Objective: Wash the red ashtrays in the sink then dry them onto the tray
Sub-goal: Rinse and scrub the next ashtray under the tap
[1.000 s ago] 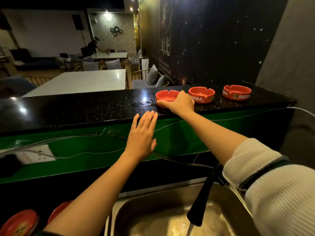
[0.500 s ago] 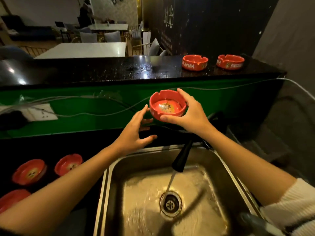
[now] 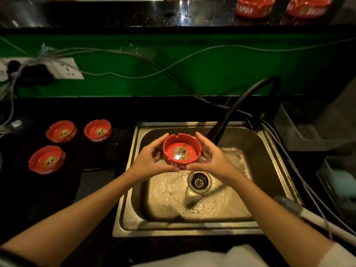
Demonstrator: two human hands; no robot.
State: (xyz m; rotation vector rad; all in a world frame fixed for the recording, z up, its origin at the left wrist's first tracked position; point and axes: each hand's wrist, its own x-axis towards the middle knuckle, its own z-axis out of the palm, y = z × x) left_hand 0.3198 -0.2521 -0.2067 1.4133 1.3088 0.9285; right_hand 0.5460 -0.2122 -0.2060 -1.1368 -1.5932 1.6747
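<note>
Steel sink (image 3: 269, 151) — water pooled on its floor around the drain (image 3: 199, 182), a stream falling from the black tap (image 3: 231, 120). Held over the basin: one red ashtray (image 3: 182, 151), upright, a wet shine and a yellowish emblem on its floor. Left hand (image 3: 149, 160) and right hand (image 3: 212, 158) both curl around its sides — grip close on the rim and wall. White lettering on its near wall, unreadable. Three more ashtrays (image 3: 61, 131) on the dark counter (image 3: 96, 182) left of the sink, same emblem inside. Two ashtrays (image 3: 255, 6) on the upper ledge; white lettering, blurred
</note>
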